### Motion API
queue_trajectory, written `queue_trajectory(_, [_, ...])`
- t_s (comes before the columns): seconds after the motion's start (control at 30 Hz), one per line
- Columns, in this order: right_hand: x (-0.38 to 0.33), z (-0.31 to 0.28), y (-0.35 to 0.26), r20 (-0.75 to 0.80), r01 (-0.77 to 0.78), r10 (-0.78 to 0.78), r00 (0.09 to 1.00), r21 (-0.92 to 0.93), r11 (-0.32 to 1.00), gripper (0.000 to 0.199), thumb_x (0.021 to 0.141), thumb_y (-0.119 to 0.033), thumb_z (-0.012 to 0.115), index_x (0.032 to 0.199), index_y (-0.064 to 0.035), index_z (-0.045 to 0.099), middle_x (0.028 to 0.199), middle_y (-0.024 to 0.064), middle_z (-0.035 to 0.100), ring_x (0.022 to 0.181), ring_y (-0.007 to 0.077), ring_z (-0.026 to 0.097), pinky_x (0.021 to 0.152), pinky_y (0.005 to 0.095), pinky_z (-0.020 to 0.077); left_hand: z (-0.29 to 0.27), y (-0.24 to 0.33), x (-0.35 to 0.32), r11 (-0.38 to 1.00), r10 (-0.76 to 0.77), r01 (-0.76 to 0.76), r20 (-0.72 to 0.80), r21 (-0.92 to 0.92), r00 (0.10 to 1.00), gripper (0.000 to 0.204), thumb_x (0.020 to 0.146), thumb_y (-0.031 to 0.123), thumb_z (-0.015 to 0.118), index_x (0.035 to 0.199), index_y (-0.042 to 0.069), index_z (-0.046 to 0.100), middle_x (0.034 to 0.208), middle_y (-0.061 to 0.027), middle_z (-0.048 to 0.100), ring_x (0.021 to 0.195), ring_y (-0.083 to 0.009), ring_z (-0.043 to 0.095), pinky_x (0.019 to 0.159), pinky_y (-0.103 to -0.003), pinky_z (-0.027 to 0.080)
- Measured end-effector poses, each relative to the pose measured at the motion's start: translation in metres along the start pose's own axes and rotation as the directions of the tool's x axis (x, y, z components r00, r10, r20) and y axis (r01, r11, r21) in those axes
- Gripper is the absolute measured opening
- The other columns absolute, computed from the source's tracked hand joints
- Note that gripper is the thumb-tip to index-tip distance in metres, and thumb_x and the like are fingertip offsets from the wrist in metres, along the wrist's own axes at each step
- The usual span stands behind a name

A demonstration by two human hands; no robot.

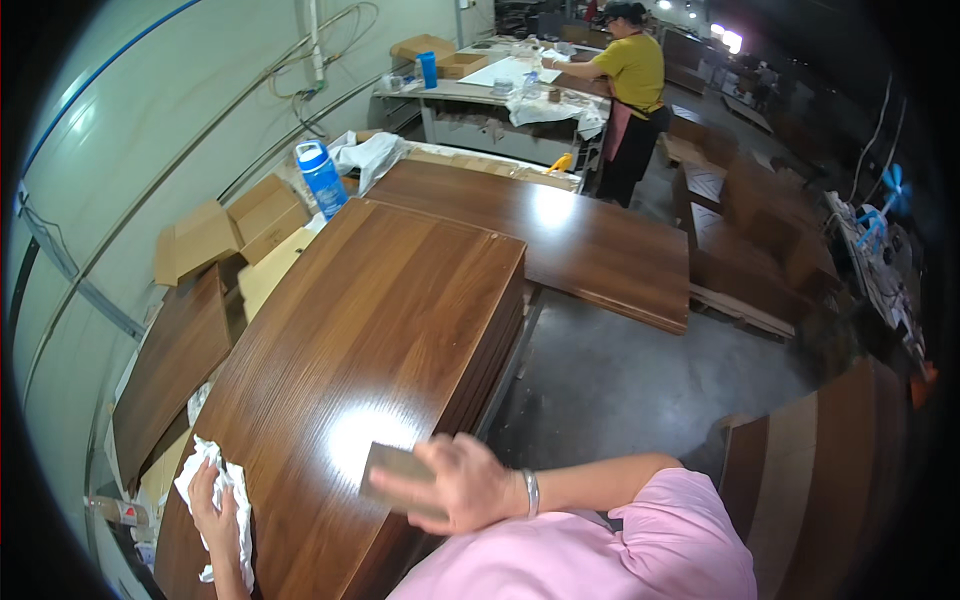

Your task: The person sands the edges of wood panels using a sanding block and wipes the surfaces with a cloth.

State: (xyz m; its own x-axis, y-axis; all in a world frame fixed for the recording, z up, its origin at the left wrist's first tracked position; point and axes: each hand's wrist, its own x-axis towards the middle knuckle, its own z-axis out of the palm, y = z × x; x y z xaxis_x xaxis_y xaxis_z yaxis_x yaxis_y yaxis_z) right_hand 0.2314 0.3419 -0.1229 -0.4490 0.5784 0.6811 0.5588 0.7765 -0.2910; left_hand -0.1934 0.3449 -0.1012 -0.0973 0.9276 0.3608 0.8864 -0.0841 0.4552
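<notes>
Closest to me is my pink sleeve (640, 535), and just ahead of it my right hand (462, 484) lies flat on the near end of the top board (370, 330), fingers closed over a small grey-brown block (398, 470) pressed against the glossy wood. My left hand (212, 510) is at the board's near left edge, clenched around a crumpled white rag (225, 495) that hangs partly over that edge. The board is the top of a stack (495, 350) whose right side drops straight to bare grey floor (620, 385), so I see open room along that edge. On the left the edge is crowded: a narrower brown panel (170, 375) leans just beside it, with open cardboard boxes (235, 230) behind. At the far left corner stands a blue bottle (322, 178), near a white cloth (370, 155). A second dark board (560, 235) lies beyond the far edge, angled toward the right. Well apart, at a bench (480, 95) in the back, a person in a yellow shirt (635, 70) works. More brown panels (830, 470) stand at my right
</notes>
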Motion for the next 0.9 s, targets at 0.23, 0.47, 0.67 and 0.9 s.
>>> queue_trajectory(0.23, [0.034,-0.052,0.155,-0.175,-0.351,0.309,0.935,-0.326,0.878,0.057,0.074,-0.039,0.068,0.128,-0.022,0.063,0.101,0.014,0.054,0.084,0.0311,0.06,0.062,0.0459,0.0527,-0.005,-0.003,-0.008,0.998,-0.016,0.016,-0.001,0.057,1.0,0.04,0.083,0.0,0.063,0.123,0.0,0.061,0.136,-0.014,0.057,0.125,-0.0292,0.052,0.106,-0.038,0.04])
queue_trajectory(0.47, [0.02,-0.113,0.283,-0.46,-0.707,0.557,0.691,-0.269,0.655,0.049,0.08,-0.034,0.071,0.127,-0.0218,0.067,0.096,0.0126,0.05,0.088,0.0307,0.059,0.078,0.0417,0.0497,-0.001,-0.003,-0.001,0.998,0.004,-0.004,0.001,0.056,1.0,0.039,0.082,-0.002,0.063,0.121,0.0,0.062,0.134,-0.014,0.059,0.124,-0.0291,0.052,0.105,-0.038,0.04])
queue_trajectory(0.67, [0.026,-0.087,0.248,-0.36,-0.57,0.484,0.798,-0.191,0.799,0.053,0.077,-0.033,0.075,0.128,-0.02,0.066,0.1,0.0114,0.049,0.085,0.0291,0.059,0.073,0.0402,0.0515,-0.001,0.014,0.0,0.998,-0.057,0.057,0.011,-0.003,0.998,0.039,0.081,-0.003,0.063,0.12,0.0,0.062,0.133,-0.0134,0.058,0.126,-0.0288,0.051,0.106,-0.038,0.04])
queue_trajectory(0.9, [0.026,-0.048,0.155,-0.208,-0.354,0.306,0.929,-0.263,0.897,0.065,0.072,-0.041,0.076,0.132,-0.0205,0.063,0.109,0.0161,0.052,0.096,0.0304,0.058,0.073,0.042,0.0517,0.0,-0.03,-0.008,0.996,0.091,-0.091,0.004,0.014,0.996,0.036,0.091,0.005,0.06,0.126,-0.001,0.059,0.132,-0.0159,0.059,0.122,-0.0275,0.055,0.103,-0.037,0.043])
